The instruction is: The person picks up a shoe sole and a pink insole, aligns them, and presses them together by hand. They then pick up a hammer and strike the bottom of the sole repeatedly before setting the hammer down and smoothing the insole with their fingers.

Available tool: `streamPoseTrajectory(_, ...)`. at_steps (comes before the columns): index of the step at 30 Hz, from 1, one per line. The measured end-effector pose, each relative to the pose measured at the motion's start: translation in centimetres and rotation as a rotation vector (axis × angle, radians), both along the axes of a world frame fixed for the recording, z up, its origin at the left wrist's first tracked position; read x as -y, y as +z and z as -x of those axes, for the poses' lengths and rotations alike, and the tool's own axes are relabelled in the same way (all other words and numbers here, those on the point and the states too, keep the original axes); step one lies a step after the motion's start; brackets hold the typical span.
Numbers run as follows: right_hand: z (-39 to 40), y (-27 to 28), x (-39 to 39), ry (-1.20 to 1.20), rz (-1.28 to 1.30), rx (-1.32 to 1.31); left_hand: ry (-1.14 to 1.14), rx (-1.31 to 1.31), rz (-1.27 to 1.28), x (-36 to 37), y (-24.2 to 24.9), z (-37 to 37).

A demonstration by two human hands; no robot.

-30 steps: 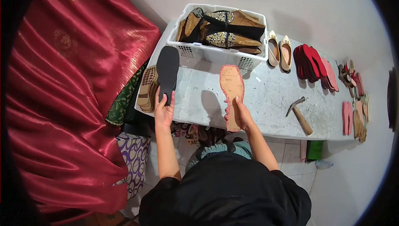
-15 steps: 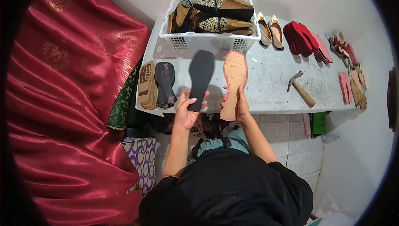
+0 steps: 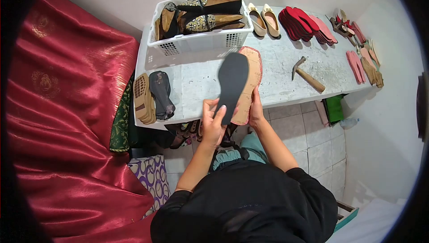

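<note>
A black sole [image 3: 233,75] is gripped near its lower end by my left hand [image 3: 213,122], thumb on its face. Behind it and to its right is a tan insole [image 3: 253,77] with a pinkish-red edge, which my right hand [image 3: 256,109] holds by its lower right side. The black sole overlaps the left part of the tan insole; whether the two touch, I cannot tell. Both are held upright-pointing over the front edge of the white table [image 3: 196,82].
A white basket [image 3: 196,42] of shoes on lasts stands at the back. Cream shoes [image 3: 271,19], red soles [image 3: 298,23] and pink soles [image 3: 324,30] line the back right. A hammer [image 3: 308,75] lies on the right; tan soles [image 3: 144,100] and dark soles [image 3: 161,93] sit left.
My left hand has moved right, bringing the black sole in front of the tan insole; before, they were apart. The camera view has shifted slightly.
</note>
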State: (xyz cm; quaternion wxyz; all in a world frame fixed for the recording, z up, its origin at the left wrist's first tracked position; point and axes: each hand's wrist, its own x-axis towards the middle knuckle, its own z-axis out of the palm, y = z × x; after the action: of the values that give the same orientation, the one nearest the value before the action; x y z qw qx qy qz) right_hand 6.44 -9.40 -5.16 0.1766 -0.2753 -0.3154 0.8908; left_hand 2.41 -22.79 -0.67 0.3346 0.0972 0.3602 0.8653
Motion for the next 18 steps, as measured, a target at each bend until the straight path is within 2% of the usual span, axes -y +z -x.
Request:
streamPoseTrajectory(1,-0.3,-0.6,-1.0,0.001,-0.002,-0.004,-0.005,-0.014,0.007,-0.9,0.1,-0.6)
streamPoseTrajectory(3,-1.0,-1.0,-3.4,0.368,0.165,-0.432,-0.034,-0.158,0.210,-2.5,-1.1,-1.3)
streamPoseTrajectory(4,-0.8,-0.9,-4.2,0.520,0.397,-0.717,-0.009,-0.156,0.197,-3.5,-1.2,-1.9)
streamPoseTrajectory(5,-0.6,-0.9,-4.5,0.519,0.395,-0.718,-0.012,-0.157,0.196,-4.5,-1.9,-2.0)
streamPoseTrajectory(7,-0.3,1.0,-4.5,0.082,-0.010,-0.121,0.252,-0.832,0.507,-6.5,-3.1,-2.0)
streamPoseTrajectory(8,-0.5,1.1,-5.3,0.103,0.002,-0.134,0.186,-0.701,0.458,-7.2,-3.1,-2.3)
streamPoseTrajectory(9,-0.8,1.2,-6.0,0.098,-0.001,-0.135,0.182,-0.703,0.453,-7.8,-2.7,-2.5)
streamPoseTrajectory(11,-1.4,1.5,-7.4,0.136,0.016,-0.153,0.097,-0.761,0.700,-9.2,-2.2,-3.0)
streamPoseTrajectory(12,-1.6,1.4,-8.2,0.130,0.015,-0.154,0.092,-0.764,0.698,-9.9,-1.9,-3.4)
streamPoseTrajectory(14,-2.0,1.1,-10.0,0.106,-0.011,-0.183,0.205,-1.106,0.827,-11.6,-1.4,-4.3)
streamPoseTrajectory(15,-2.2,0.9,-10.8,0.099,-0.013,-0.186,0.201,-1.112,0.821,-12.4,-1.5,-4.6)
streamPoseTrajectory(17,-2.7,0.5,-12.3,0.190,-0.035,-0.297,0.243,-1.348,0.924,-13.8,-1.9,-4.9)
streamPoseTrajectory(18,-3.0,0.9,-12.8,0.186,-0.037,-0.300,0.243,-1.353,0.921,-14.5,-2.1,-5.0)
